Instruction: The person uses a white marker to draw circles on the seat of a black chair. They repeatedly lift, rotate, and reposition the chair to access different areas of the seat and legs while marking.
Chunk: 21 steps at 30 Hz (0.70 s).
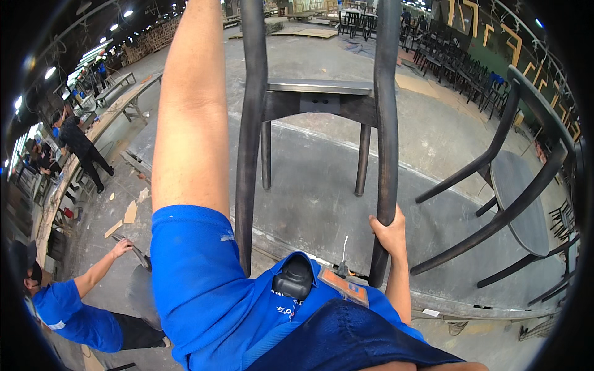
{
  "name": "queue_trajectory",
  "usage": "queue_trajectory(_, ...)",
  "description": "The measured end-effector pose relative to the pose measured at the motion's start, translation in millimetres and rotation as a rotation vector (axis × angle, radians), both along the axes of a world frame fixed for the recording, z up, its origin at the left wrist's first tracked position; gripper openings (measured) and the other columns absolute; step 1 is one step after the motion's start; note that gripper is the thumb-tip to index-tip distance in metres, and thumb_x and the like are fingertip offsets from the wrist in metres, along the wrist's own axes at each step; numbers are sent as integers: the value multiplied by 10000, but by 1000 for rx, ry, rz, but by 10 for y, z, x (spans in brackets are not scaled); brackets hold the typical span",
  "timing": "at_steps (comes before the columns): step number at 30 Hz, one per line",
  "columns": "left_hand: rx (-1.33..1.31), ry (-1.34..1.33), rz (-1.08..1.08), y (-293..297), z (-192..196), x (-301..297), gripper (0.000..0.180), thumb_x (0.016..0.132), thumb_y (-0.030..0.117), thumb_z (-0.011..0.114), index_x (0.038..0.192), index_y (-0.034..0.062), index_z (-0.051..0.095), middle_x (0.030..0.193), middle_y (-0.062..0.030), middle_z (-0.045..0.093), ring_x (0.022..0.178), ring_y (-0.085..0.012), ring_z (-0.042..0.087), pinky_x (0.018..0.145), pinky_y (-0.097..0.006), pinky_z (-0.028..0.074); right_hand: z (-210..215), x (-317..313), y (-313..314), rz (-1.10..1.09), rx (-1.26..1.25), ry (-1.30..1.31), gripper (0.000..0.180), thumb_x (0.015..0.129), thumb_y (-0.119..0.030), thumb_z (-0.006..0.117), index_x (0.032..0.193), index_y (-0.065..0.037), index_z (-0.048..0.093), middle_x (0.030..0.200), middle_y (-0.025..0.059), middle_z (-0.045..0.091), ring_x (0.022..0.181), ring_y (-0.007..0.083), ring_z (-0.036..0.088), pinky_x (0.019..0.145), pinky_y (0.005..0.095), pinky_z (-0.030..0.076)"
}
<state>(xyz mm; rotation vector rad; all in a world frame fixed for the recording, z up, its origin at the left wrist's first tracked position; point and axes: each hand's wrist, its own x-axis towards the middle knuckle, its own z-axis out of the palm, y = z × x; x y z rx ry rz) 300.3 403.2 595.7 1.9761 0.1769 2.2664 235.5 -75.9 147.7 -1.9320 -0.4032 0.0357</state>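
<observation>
A dark wooden chair (387, 136) stands before me, its two long, slightly bent legs running up past the top edge. A cross rail (284, 106) with small dark holes in its middle joins them, and two shorter legs show beyond. My right hand (391, 232) is wrapped round the lower part of the right-hand long leg. My left arm (190, 111) reaches up along the chair's left side; its hand lies beyond the top edge, so its grip is hidden.
A grey work surface (309, 157) lies under the chair. Another dark chair (523, 204) leans on the right. A co-worker in a blue shirt (74, 315) holds a dark piece at lower left. Farther off are a long bench (114, 120), several people and rows of dark chairs (455, 68).
</observation>
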Motion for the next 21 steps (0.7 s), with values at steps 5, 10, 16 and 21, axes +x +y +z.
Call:
queue_trajectory(5, -206, -175, -451, 713, -190, 336, 394, 744, 306, 788, 968, 38, 606, 858, -70, 617, 784, -225, 580, 740, -348, 483, 27, -50, 56, -12, 87, -57, 243, 715, -45, 674, 914, -2, 541, 621, 26, 528, 492, 97, 535, 465, 271, 437)
queue_trajectory(10, -498, -476, -811, 852, -363, 649, 347, 735, 166, 807, 905, 70, 520, 827, -47, 539, 701, -151, 509, 633, -303, 460, 55, -22, 79, -33, 83, -23, 259, 714, -54, 680, 933, 8, 556, 621, 17, 537, 499, 108, 552, 472, 278, 455)
queue_trajectory(16, -472, -492, -1059, 685, -839, 647, 250, 826, 45, 638, 1041, 54, 510, 860, -58, 536, 694, -140, 516, 573, -293, 464, 126, 118, 119, -35, 78, -22, 266, 710, -60, 675, 943, 14, 568, 631, 25, 550, 498, 119, 559, 473, 278, 453)
queue_trajectory(21, -434, -313, -1046, 181, -1761, 421, 196, 927, 164, 563, 1057, 30, 504, 831, -89, 623, 721, -162, 600, 611, -276, 504, 296, 310, 217, -13, 59, -11, 259, 714, -56, 669, 949, 1, 579, 627, 21, 547, 507, 121, 550, 481, 279, 443)
